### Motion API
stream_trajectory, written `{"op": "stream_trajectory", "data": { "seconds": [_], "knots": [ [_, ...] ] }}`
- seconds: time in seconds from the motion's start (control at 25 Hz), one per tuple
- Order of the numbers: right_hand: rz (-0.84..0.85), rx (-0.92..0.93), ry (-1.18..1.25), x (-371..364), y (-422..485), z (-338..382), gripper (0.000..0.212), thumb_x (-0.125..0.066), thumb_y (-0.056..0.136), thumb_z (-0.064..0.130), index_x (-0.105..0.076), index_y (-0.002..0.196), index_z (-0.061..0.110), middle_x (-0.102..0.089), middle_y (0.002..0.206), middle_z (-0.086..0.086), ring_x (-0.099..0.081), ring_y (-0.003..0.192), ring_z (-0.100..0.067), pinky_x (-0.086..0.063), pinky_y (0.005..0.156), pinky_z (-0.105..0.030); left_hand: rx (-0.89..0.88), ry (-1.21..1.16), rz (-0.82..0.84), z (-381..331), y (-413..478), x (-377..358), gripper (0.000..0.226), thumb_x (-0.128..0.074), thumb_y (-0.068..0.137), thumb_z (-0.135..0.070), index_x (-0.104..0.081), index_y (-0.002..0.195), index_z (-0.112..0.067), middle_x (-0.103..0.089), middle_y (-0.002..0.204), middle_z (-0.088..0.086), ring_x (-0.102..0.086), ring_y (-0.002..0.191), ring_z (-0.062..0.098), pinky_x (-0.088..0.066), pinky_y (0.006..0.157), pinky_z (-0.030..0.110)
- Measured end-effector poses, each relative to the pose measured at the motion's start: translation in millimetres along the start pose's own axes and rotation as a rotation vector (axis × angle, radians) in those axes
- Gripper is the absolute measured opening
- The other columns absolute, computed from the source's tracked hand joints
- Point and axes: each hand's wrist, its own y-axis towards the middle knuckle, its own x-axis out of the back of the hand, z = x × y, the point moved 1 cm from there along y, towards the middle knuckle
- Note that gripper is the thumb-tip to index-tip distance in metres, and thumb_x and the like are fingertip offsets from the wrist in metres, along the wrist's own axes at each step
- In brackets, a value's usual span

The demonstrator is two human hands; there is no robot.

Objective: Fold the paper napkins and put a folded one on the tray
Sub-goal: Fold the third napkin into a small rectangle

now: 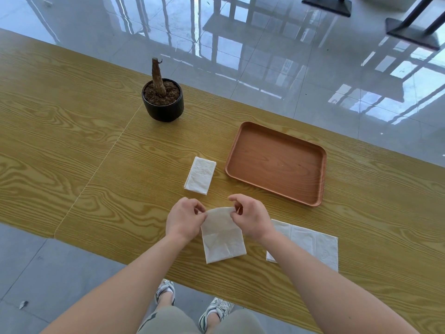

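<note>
A white paper napkin lies partly lifted near the table's front edge. My left hand pinches its far left corner and my right hand pinches its far right corner, raising the far edge off the wood. A folded napkin rests flat just beyond my hands, left of the brown wooden tray. Nothing lies on the tray. An unfolded napkin lies flat to the right, partly hidden under my right forearm.
A black pot with soil and a bare stem stands at the back, left of the tray. The wooden table stretches far to the left. Its front edge runs close to my legs and shoes.
</note>
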Motion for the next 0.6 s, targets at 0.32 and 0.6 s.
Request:
{"op": "stream_trajectory", "data": {
  "seconds": [0.32,0.6],
  "knots": [
    [-0.015,0.022,0.079,11,-16,-1,0.012,-0.071,0.083,0.003,-0.074,0.084,0.015,-0.070,0.085,0.003,-0.062,0.076,-0.015,-0.055,0.074,-0.038,-0.030,-0.078,0.090,-5,-3,5,0.046,-0.080,0.077,-0.027,-0.065,0.121,-0.027,-0.064,0.093,-0.009,-0.062,0.086,0.013,-0.055,0.082,0.038],
    [-0.001,-0.004,0.059,9,-41,-7,0.017,-0.072,0.084,0.007,-0.072,0.078,0.023,-0.055,0.088,0.004,-0.053,0.073,-0.010,-0.051,0.069,-0.030,-0.289,0.002,-0.018,-1,-41,11,0.008,-0.079,0.081,-0.020,-0.077,0.081,-0.028,-0.060,0.070,-0.010,-0.055,0.066,0.008,-0.051,0.059,0.033]
  ]
}}
